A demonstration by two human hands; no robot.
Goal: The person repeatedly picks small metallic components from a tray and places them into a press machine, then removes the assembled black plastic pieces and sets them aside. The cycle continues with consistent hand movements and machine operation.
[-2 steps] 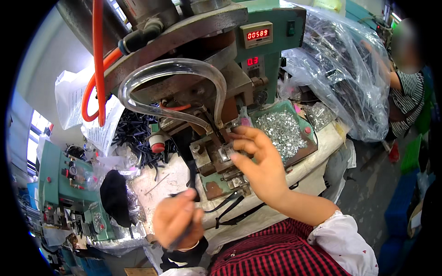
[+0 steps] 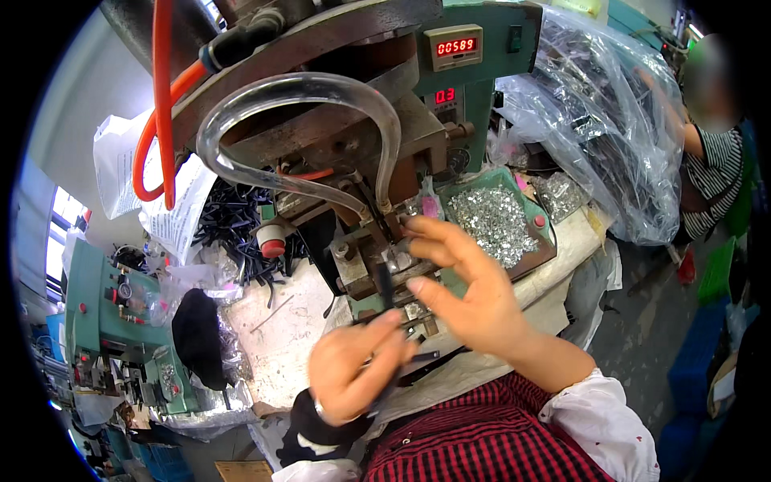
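My left hand (image 2: pixel 353 369) is closed around a dark strip (image 2: pixel 385 285), which looks like a narrow black strap. The strip's blurred upper end points at the metal die (image 2: pixel 393 259) of a bench press. Beside that die, on its right, is my right hand (image 2: pixel 478 301), its fingers and thumb apart with nothing seen between them. A clear plastic tube (image 2: pixel 313 84) loops down to the small feed parts just above the die. More black straps (image 2: pixel 434 357) lie between my hands and my checked apron.
A green tray (image 2: pixel 498 221) of small shiny metal pieces sits right of the die. To the left are a red button (image 2: pixel 273 247) and a heap of black straps (image 2: pixel 237 229). A large clear bag (image 2: pixel 594 120) bulges at back right, near another person's striped sleeve (image 2: pixel 711 181).
My left hand has moved right and up, bringing the dark strip to the front of the die. My right hand has shifted slightly right. The view has tilted a little.
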